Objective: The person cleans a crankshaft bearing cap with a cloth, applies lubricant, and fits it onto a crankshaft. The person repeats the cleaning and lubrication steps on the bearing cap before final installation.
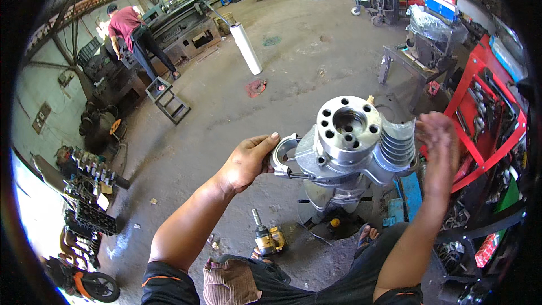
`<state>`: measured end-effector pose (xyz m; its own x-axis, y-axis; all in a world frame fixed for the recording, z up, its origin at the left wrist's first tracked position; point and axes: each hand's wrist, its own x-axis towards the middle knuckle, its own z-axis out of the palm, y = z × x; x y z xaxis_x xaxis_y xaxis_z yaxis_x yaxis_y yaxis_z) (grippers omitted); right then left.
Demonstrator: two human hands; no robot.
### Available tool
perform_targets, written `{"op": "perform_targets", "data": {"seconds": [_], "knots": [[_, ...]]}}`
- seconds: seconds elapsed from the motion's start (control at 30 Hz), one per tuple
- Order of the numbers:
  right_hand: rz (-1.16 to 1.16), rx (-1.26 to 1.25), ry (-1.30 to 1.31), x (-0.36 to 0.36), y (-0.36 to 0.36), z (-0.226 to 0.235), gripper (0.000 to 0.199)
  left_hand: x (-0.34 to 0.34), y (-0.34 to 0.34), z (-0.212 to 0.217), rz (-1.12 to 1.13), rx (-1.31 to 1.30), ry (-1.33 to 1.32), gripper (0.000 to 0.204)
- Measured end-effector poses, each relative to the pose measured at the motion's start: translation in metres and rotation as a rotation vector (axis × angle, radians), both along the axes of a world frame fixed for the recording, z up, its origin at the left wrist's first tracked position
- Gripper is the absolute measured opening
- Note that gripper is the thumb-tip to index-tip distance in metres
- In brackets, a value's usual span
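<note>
My left hand grips a half-round metal bearing cap with two bolts reaching toward an upright machined shaft. That silver shaft, which looks like a crankshaft, stands before me with a round flange on top, bored with a wide centre hole and several smaller holes. At its right side is a rounded silver part with ribs. My right hand is beside the ribbed part, slightly blurred, fingers apart; whether it touches the part is hard to see. Below, the shaft rests over a round dark base.
A yellow-and-black impact wrench lies on the floor by my feet. At right stands a red tool rack; blue metal pieces lie near it. Engine parts line the left. A person in a red shirt works at a machine.
</note>
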<state>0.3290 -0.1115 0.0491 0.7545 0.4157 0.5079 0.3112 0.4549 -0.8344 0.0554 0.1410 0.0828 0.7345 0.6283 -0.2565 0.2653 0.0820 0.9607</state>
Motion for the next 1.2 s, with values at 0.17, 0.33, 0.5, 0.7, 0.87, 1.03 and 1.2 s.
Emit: {"op": "perform_targets", "data": {"seconds": [0.17,0.33,0.5,0.7,0.87,1.03,1.2], "knots": [[0.212,0.051,0.061,-0.012,0.026,-0.022,0.060,0.001,0.000,-0.003,0.025,0.067,-0.030,0.041],[0.397,0.186,0.223,-0.022,0.031,-0.016,0.070,-0.002,-0.001,-0.006,0.015,0.082,-0.019,0.039],[0.409,0.105,0.191,-0.021,0.026,-0.018,0.067,0.000,-0.004,-0.007,0.067,0.088,-0.016,0.041],[0.387,0.059,0.193,-0.021,0.025,-0.017,0.062,0.001,-0.005,-0.004,0.060,0.153,-0.006,0.041],[0.430,0.085,0.139,-0.016,0.026,-0.023,0.061,0.002,-0.012,-0.004,0.066,0.259,-0.037,0.041],[0.472,0.092,0.201,-0.011,0.029,-0.033,0.066,0.009,-0.019,-0.005,0.093,0.295,-0.072,0.043],[0.531,0.147,0.233,-0.004,0.031,-0.038,0.079,0.010,-0.025,-0.009,0.122,0.246,-0.199,0.041]]}}
